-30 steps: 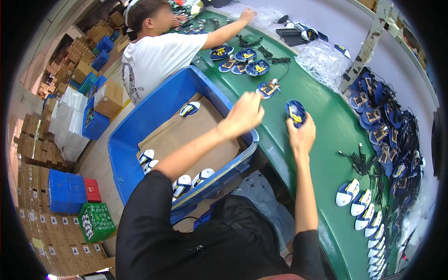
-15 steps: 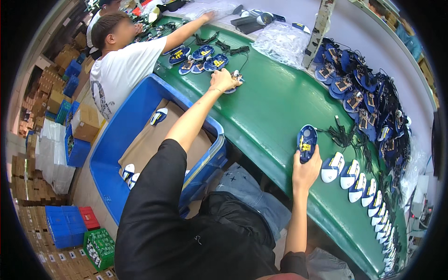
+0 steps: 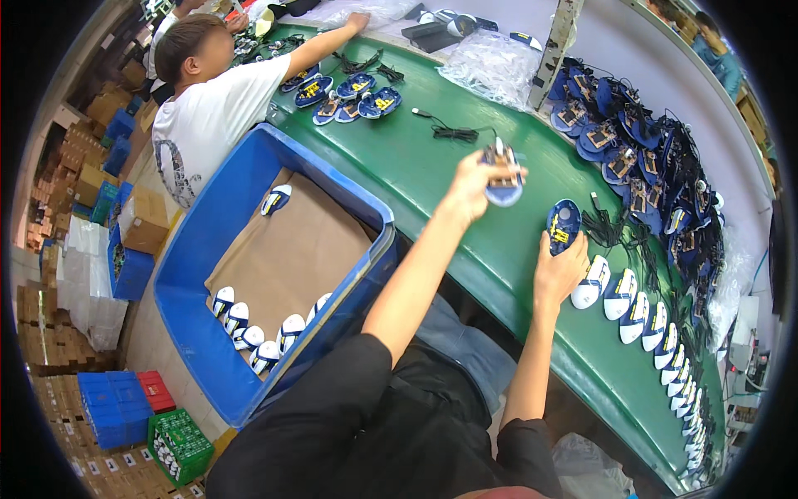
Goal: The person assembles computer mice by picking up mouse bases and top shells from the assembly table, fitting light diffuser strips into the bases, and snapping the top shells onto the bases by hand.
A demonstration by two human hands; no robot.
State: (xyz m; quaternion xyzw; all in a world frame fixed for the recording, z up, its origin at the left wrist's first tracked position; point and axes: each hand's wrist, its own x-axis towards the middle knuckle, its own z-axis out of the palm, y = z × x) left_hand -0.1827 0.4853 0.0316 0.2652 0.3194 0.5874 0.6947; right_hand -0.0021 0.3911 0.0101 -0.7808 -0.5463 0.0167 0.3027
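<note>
My left hand (image 3: pixel 468 188) grips a computer mouse base (image 3: pixel 503 193) with an exposed circuit board, held over the green table (image 3: pixel 449 187). A black cable bundle (image 3: pixel 455 132) trails behind it on the tabletop. In my right hand (image 3: pixel 560 273) is a dark blue mouse top shell (image 3: pixel 564 221), its hollow inside and yellow part facing up. Just right of that hand begins a curved row of white-and-blue mouse shells (image 3: pixel 621 297). Several mouse halves (image 3: pixel 380 102), some with yellow parts and some with boards, lie at the table's far left.
Mouse bases with boards and cables are heaped (image 3: pixel 619 158) along the right back side. A blue bin (image 3: pixel 187 308) with several mice on cardboard stands left of me. Another person (image 3: pixel 220 125) reaches over the table's far left. A metal post (image 3: pixel 555 54) rises at the back.
My left hand has carried the mouse base from the far-left group rightward toward my right hand, its cable dragging along. The right hand with the top shell has shifted slightly right and up.
</note>
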